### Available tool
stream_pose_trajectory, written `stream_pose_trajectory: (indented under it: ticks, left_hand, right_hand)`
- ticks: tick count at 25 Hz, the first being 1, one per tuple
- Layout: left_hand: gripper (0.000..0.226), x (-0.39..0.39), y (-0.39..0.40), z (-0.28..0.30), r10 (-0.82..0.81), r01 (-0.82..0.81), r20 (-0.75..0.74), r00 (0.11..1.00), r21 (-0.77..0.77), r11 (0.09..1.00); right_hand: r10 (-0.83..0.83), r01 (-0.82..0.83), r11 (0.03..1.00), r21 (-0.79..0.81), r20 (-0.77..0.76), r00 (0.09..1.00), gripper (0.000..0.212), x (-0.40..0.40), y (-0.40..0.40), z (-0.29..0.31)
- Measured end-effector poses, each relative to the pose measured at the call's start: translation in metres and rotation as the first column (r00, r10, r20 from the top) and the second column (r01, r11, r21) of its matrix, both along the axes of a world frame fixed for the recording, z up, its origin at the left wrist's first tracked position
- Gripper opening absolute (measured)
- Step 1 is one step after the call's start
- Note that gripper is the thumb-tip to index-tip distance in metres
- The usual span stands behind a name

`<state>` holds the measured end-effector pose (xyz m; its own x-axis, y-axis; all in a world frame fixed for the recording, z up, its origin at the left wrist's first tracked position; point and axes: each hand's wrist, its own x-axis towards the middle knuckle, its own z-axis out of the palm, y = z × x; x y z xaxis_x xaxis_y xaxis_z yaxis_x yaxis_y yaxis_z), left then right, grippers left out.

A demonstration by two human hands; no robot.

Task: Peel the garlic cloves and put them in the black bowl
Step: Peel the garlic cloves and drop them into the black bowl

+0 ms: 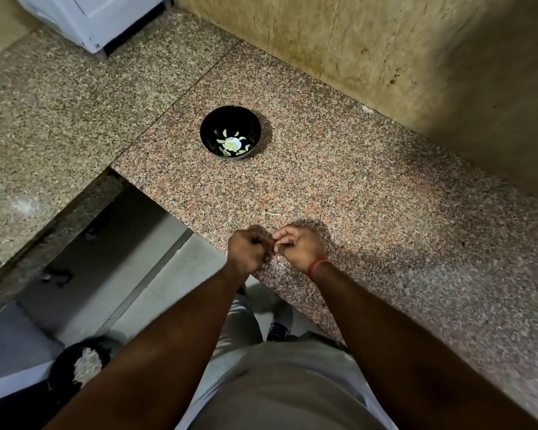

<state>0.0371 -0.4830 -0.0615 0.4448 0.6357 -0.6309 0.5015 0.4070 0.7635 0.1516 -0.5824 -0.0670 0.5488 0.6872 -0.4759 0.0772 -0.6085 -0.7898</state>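
Both hands, left (246, 248) and right (298, 246), curl together, grip contents hidden, black bowl (212, 125) well beyond.

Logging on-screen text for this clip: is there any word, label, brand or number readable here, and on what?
None readable. The black bowl, the granite counter, the white appliance and the wall show no print. The left hand and right hand cover whatever they hold.
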Motion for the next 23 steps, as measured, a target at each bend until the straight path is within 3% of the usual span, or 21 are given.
stream_pose_trajectory:
  ticks: [3, 6, 10, 13, 18, 23]
  left_hand:
    - [0.015, -0.001, 0.0, 0.001, 0.025, -0.026, -0.015, 1.0, -0.061, 0.998]
    - [0.018, -0.005, -0.002, 0.003, -0.045, 0.042, -0.02, 0.999, -0.118, 0.992]
    - [0.011, -0.008, 0.002, 0.004, -0.156, 0.156, -0.064, 0.986, -0.007, 0.988]
    - [0.005, -0.012, 0.009, 0.0, -0.176, 0.181, -0.102, 0.979, 0.044, 0.982]
    - [0.004, -0.012, 0.012, -0.001, -0.18, 0.18, -0.137, 0.974, -0.017, 0.984]
    - [0.017, -0.008, 0.012, 0.0, -0.14, 0.145, -0.193, 0.971, 0.014, 0.989]
  right_hand:
    - [-0.002, -0.002, 0.999, 0.033, 0.118, 0.993, 0.017, -0.007, -0.002, -0.004]
    - [0.096, -0.106, 0.994, 0.022, 0.276, 0.956, 0.019, -0.009, -0.004, -0.008]
    - [0.237, -0.233, 0.97, -0.068, 0.467, 0.852, 0.021, -0.014, -0.005, -0.016]
    - [0.267, -0.256, 0.962, -0.091, 0.484, 0.833, 0.02, -0.016, -0.003, -0.017]
    - [0.307, -0.291, 0.95, -0.111, 0.493, 0.814, 0.016, -0.015, -0.002, -0.014]
    - [0.315, -0.297, 0.947, -0.12, 0.509, 0.801, 0.013, -0.013, -0.003, -0.013]
